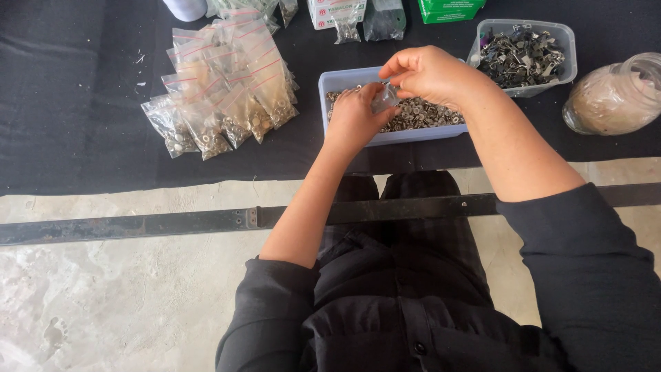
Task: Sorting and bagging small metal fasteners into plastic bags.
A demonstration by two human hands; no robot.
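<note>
Black cloth (82, 103) is being used under a tub (330, 86) of metal bits. Above the tub, a small clear bag (383, 100) is being pinched shut-fingered by the left hand (354, 117) and right hand (427, 72). Filled bags (220, 89) are lying left of the tub.

We can't tell what the small metal parts (420, 114) are, too tiny. Both hands cover the clear bag (383, 100), so its contents are hidden. Green box (449, 8), white cup (184, 7) and glass jar (616, 96) are cut off by the frame edges.

small clear plastic bag (383, 102), pinched upright over pale blue tub (330, 86) of metal fasteners (427, 114)
</note>
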